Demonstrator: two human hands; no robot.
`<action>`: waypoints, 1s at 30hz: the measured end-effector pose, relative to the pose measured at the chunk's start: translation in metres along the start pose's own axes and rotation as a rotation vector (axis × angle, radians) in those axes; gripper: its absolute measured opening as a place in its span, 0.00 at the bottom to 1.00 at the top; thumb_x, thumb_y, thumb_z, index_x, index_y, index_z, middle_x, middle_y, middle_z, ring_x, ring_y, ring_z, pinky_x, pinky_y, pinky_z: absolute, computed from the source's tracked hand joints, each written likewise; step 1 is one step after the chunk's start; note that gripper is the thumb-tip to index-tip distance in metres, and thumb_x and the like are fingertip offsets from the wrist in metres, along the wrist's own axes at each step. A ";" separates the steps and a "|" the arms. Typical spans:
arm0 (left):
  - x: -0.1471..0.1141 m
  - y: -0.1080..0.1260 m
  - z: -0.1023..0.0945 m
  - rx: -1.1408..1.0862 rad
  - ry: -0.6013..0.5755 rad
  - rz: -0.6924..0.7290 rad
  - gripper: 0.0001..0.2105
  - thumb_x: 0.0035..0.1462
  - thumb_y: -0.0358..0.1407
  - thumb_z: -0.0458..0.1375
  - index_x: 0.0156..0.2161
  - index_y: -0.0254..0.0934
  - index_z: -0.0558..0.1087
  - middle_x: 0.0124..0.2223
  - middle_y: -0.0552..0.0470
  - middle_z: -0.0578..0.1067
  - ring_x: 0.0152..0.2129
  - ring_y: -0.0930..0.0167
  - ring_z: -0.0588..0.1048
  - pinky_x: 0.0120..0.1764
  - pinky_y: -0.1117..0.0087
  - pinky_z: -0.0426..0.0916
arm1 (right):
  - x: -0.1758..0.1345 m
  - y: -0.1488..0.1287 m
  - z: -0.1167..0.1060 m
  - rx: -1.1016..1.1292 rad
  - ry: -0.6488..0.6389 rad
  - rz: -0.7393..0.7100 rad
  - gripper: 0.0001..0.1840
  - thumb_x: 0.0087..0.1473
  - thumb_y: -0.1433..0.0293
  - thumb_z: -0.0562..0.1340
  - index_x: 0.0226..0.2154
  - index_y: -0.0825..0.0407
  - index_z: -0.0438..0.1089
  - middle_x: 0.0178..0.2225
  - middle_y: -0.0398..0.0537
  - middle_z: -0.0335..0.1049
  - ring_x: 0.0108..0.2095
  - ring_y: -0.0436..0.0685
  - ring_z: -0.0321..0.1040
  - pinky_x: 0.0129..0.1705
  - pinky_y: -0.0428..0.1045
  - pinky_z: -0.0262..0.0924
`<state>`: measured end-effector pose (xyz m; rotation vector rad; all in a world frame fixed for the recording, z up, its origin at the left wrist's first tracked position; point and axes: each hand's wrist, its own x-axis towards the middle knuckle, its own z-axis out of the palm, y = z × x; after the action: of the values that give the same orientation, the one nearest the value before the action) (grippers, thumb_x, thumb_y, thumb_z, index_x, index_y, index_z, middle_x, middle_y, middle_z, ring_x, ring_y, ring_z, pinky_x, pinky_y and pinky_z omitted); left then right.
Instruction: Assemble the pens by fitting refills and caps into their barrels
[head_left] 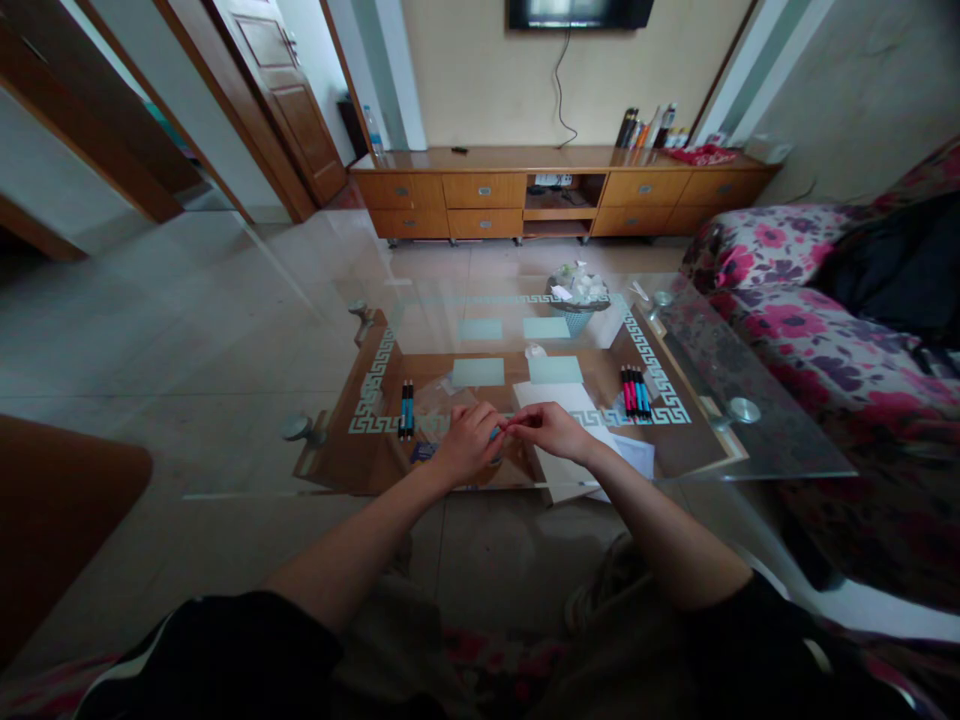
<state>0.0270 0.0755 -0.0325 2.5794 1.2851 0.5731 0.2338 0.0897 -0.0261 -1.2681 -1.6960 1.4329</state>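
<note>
Blue piece (pixel 495 434) sat between hands, left hand (pixel 469 440) apparently closed on it. Right hand (pixel 553 432) met left at fingertips; whether gripping, could not tell. Slack pinch could have dropped piece onto glass table (pixel 795 452) below. Left of grip lay blue pens (pixel 410 402); right, past flat white item (pixel 556 476), pink and blue pens (pixel 633 393).

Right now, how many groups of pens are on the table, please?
2: blue group left of the left hand; pink-and-blue group right of the right hand.
</note>
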 end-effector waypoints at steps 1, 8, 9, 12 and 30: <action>0.000 0.001 0.000 -0.008 0.008 0.007 0.08 0.65 0.37 0.52 0.43 0.38 0.71 0.45 0.46 0.73 0.45 0.63 0.69 0.48 0.59 0.53 | 0.000 -0.001 0.002 0.025 -0.003 0.004 0.16 0.48 0.60 0.67 0.35 0.56 0.78 0.31 0.48 0.78 0.29 0.51 0.71 0.31 0.44 0.62; 0.001 -0.001 -0.002 -0.062 0.016 -0.015 0.10 0.67 0.39 0.50 0.42 0.38 0.72 0.44 0.47 0.74 0.45 0.64 0.70 0.48 0.60 0.53 | 0.003 0.003 -0.001 -0.004 0.039 0.028 0.11 0.51 0.64 0.65 0.31 0.56 0.76 0.26 0.45 0.76 0.26 0.50 0.70 0.30 0.44 0.62; 0.001 -0.003 -0.002 -0.072 0.017 -0.032 0.09 0.66 0.38 0.51 0.42 0.38 0.72 0.44 0.47 0.74 0.45 0.64 0.70 0.48 0.60 0.53 | 0.003 0.005 -0.002 -0.038 0.058 0.025 0.10 0.52 0.65 0.64 0.31 0.55 0.75 0.27 0.45 0.76 0.26 0.50 0.70 0.30 0.44 0.63; 0.001 -0.007 0.001 -0.104 0.019 -0.108 0.07 0.65 0.36 0.51 0.41 0.38 0.71 0.44 0.47 0.74 0.44 0.65 0.70 0.48 0.61 0.55 | 0.003 0.009 -0.006 -0.222 0.134 -0.004 0.07 0.52 0.68 0.63 0.33 0.54 0.76 0.28 0.45 0.77 0.28 0.51 0.71 0.33 0.44 0.63; 0.014 -0.015 0.020 -1.513 0.181 -0.618 0.15 0.48 0.39 0.68 0.39 0.33 0.75 0.38 0.46 0.79 0.29 0.73 0.74 0.31 0.72 0.63 | 0.003 -0.002 0.000 0.367 0.140 0.137 0.15 0.43 0.64 0.71 0.33 0.55 0.75 0.26 0.44 0.75 0.24 0.48 0.67 0.24 0.42 0.59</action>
<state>0.0323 0.0956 -0.0519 0.8783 0.9308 1.0516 0.2324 0.0927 -0.0249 -1.2608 -1.2062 1.6045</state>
